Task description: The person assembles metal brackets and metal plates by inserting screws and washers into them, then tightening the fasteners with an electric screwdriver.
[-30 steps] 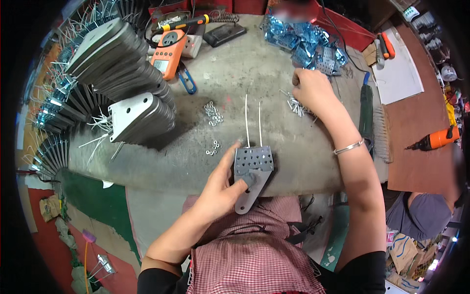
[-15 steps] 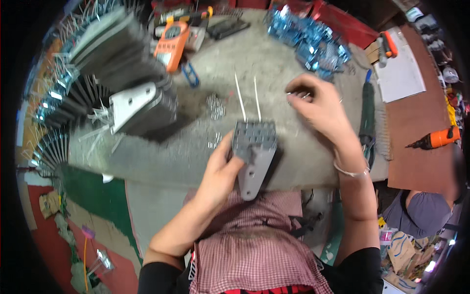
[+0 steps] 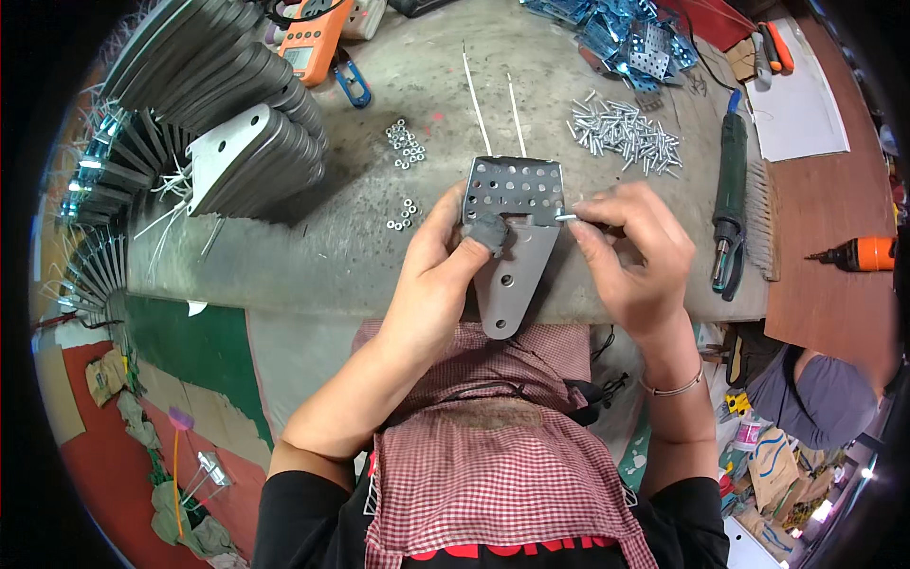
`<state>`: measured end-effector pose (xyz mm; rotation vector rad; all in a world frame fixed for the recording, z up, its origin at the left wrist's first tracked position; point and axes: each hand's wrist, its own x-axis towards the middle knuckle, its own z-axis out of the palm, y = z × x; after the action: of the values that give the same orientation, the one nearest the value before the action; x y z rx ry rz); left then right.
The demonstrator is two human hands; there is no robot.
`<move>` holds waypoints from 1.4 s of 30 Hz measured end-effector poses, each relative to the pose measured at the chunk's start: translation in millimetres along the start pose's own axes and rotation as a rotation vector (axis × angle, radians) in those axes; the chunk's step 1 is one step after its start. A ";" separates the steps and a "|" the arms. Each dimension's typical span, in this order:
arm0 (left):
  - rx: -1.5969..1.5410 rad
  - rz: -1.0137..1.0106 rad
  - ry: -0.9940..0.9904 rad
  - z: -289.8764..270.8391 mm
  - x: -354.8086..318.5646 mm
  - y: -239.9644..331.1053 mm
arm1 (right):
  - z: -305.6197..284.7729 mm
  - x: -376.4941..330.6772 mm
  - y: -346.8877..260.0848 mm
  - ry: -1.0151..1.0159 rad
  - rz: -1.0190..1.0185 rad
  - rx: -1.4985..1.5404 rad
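My left hand (image 3: 428, 270) is closed around a grey tapered metal bracket (image 3: 519, 270), with its thumb on the front. A dark plate with rows of holes (image 3: 533, 174) sits at the bracket's wide far end, and two white wires (image 3: 477, 106) stick out beyond it. A dark grey covering or lump (image 3: 487, 231) is at the thumb tip; I cannot tell which. Between finger and thumb, my right hand (image 3: 645, 256) pinches a small silver screw (image 3: 566, 217) close to the plate's right edge. Beyond that hand lies a pile of similar screws (image 3: 626, 133).
Small nuts (image 3: 406, 147) lie left of the wires. Stacked grey brackets (image 3: 256, 161) fill the left side. Blue-filmed metal pieces (image 3: 645, 47) and an orange meter (image 3: 311, 45) lie at the back. Rightward are a dark green corded tool (image 3: 730, 180) and an orange power tool (image 3: 863, 254).
My right hand has come down and left to the bracket's edge, and the screw now shows in its pinch. The screw pile is uncovered. The view has shifted.
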<state>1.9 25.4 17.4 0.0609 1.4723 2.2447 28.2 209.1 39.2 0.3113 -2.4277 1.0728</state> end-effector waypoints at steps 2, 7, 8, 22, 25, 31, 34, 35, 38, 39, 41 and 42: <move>0.006 -0.015 -0.017 2.3 -2.2 0.8 | -0.3 -0.8 -1.1 -0.046 -0.026 -0.030; -0.002 -0.109 0.012 1.7 -5.0 -2.6 | -8.0 0.3 -8.3 -0.278 0.075 -0.044; -0.002 -0.110 0.012 0.8 -4.1 -3.2 | -9.9 2.3 -12.7 -0.196 0.154 0.037; 0.148 -0.227 -0.119 3.9 -2.4 0.6 | 28.2 7.7 -2.2 -0.009 -0.226 0.044; 0.173 -0.270 -0.136 8.3 -1.8 5.9 | 22.8 7.9 -2.3 -0.026 -0.177 0.015; 0.307 -0.094 -0.225 0.3 5.2 9.5 | 12.2 -20.1 -12.0 -0.182 0.074 -0.106; 0.795 -0.084 -0.537 -1.2 25.3 28.1 | 25.0 -41.7 -10.3 -0.150 0.237 -0.099; 0.958 0.007 -0.521 5.8 40.8 39.4 | 29.4 -47.7 -6.7 -0.112 0.324 -0.062; 1.181 0.322 -0.295 23.9 122.6 61.2 | 30.8 -54.2 -0.5 0.044 0.287 -0.101; 1.143 0.558 -0.154 29.2 155.1 64.6 | 29.1 -53.2 -1.9 0.087 0.267 -0.101; 1.249 0.757 0.009 38.4 222.5 78.9 | 30.0 -48.1 -4.1 0.124 0.227 -0.090; 1.236 0.703 0.032 41.6 254.0 80.8 | 30.8 -47.5 -4.7 0.118 0.217 -0.089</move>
<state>-242.2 134.3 54.1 1.0342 2.9219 1.3114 61.2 184.0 0.4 -0.0456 -2.4346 1.0365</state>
